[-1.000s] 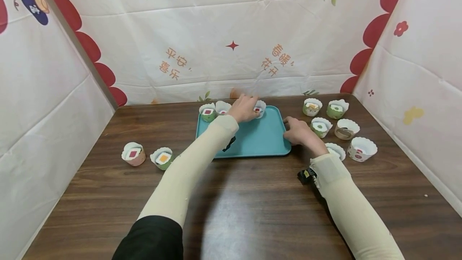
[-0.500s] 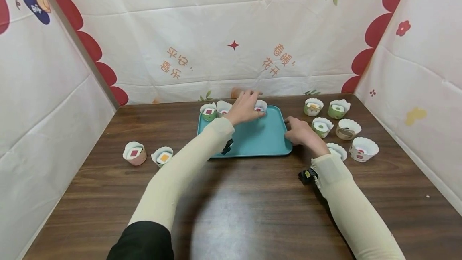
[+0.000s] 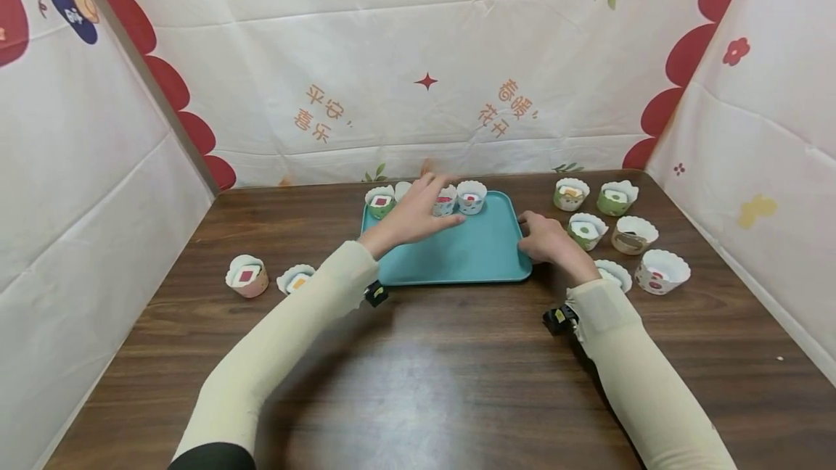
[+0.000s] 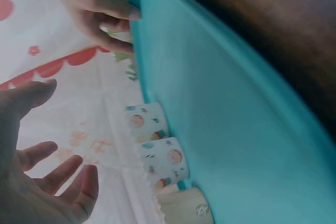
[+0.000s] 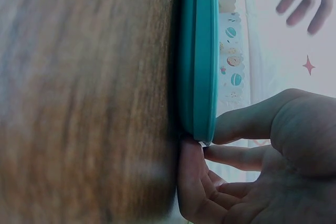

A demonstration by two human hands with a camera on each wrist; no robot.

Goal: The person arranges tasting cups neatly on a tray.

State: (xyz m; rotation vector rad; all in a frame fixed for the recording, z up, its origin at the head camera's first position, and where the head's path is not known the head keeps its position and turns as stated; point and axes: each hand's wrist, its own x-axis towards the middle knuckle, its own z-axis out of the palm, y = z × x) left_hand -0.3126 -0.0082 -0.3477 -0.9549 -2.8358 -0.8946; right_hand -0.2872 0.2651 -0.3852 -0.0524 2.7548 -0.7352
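My left hand [image 3: 413,215] hovers over the turquoise tray [image 3: 457,256], fingers spread and holding nothing. In the left wrist view that hand [image 4: 50,184] shows its loosely bent fingers apart from the cups. Paper baking cups stand in a row along the tray's back: a green cup [image 3: 380,203] at left, one partly hidden by my hand, then a patterned cup [image 3: 445,200] and a white-rimmed cup [image 3: 472,198] at right. Small blocks with red centres lie in the visible ones. My right hand [image 3: 550,239] grips the tray's right rim, thumb above and fingers below in the right wrist view.
Left of the tray stand a pink cup [image 3: 247,278] and a cup with an orange-topped block [image 3: 296,280], partly behind my sleeve. Several more cups, including a white dotted cup [image 3: 661,272], stand at right on the wooden table [image 3: 418,383]. Printed cloth [image 3: 392,42] hangs behind.
My left hand has drawn back from the rightmost cup on the tray, toward the left and nearer me, its fingers spreading. The right hand stays at the tray's rim.
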